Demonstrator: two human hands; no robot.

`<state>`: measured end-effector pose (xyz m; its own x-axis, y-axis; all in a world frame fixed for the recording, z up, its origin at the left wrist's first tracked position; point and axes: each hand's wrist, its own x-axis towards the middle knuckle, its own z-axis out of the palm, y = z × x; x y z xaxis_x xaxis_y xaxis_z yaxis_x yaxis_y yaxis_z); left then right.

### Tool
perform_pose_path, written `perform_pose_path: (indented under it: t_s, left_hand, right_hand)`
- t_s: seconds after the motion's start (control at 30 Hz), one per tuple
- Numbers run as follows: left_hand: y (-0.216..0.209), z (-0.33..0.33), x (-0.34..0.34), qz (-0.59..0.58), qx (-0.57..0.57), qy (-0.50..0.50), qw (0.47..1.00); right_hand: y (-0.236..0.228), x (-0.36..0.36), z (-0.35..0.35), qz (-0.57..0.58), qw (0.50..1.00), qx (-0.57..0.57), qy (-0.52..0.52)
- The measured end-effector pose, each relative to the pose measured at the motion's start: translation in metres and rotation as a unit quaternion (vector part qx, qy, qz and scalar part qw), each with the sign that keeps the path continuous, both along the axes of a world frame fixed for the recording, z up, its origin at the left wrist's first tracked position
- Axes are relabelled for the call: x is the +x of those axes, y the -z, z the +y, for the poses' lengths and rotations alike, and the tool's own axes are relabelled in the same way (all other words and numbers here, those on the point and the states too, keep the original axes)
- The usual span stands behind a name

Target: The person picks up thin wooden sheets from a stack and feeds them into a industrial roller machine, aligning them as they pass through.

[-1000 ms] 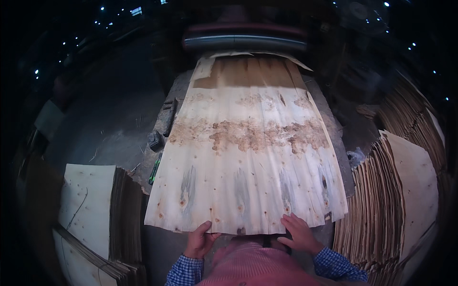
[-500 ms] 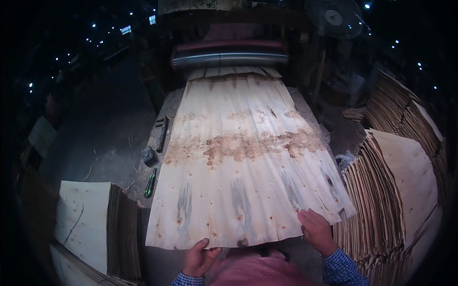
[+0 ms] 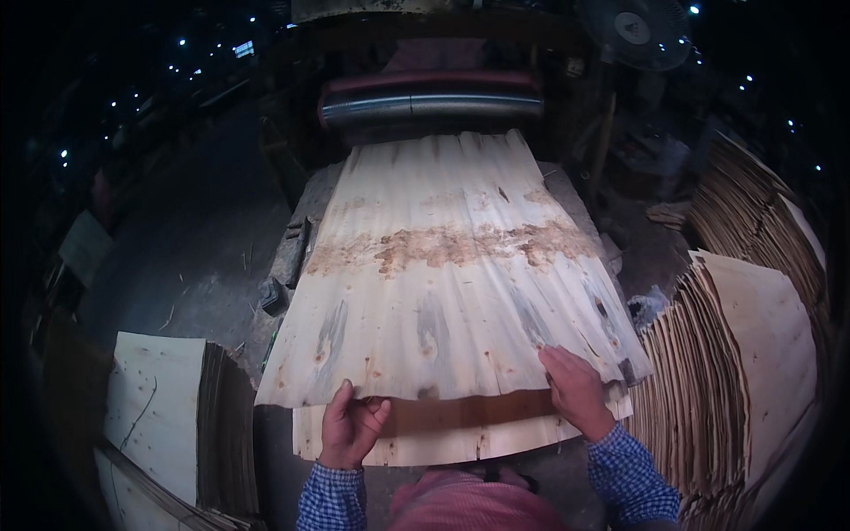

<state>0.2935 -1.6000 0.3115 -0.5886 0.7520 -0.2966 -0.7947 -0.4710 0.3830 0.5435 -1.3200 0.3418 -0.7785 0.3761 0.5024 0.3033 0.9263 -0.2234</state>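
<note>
A broad, wavy wood veneer sheet [image 3: 425, 301], pale with a brown stained band and grey streaks around knots, stretches away from me. My left hand [image 3: 351, 427] pinches its near edge left of the middle, thumb on top. Farther right, my right hand [image 3: 577, 391] grips the same edge. The near edge is lifted, showing another veneer sheet [image 3: 425, 447] underneath. Beyond the upper sheet's far edge lies a shiny metal roller [image 3: 434, 106] with a red cover above it.
Upright veneer stacks stand at the near left [image 3: 159, 416] and right [image 3: 753, 345], with another stack [image 3: 744, 203] farther right. A dark block-shaped thing [image 3: 273, 297] rests on the support's left edge. A fan [image 3: 633, 31] stands at the back right.
Both hands have moved forward and raised the upper sheet's near edge, uncovering the sheet below. Its far end has shifted toward the roller. The green knife at the left is now mostly hidden.
</note>
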Motion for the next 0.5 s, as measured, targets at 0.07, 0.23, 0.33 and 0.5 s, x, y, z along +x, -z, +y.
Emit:
perform_pose_path:
  t_s: [0.07,0.23,0.33,0.5]
  left_hand:
    - [0.008,-0.032,0.025,0.026,-0.044,-0.027,0.998]
    - [0.059,-0.168,0.144,0.014,-0.305,-0.144,0.941]
    - [0.114,-0.239,0.222,-0.087,-0.361,-0.179,0.911]
    - [0.158,-0.289,0.3,-0.124,-0.467,-0.31,0.818]
  right_hand:
    - [0.015,0.0,-0.006,0.013,1.0,0.0,0.008]
    - [0.055,0.0,-0.01,0.042,0.998,-0.035,0.005]
    - [0.093,-0.005,0.006,0.042,0.998,-0.037,0.027]
    - [0.14,-0.027,0.034,0.016,1.0,0.007,-0.014]
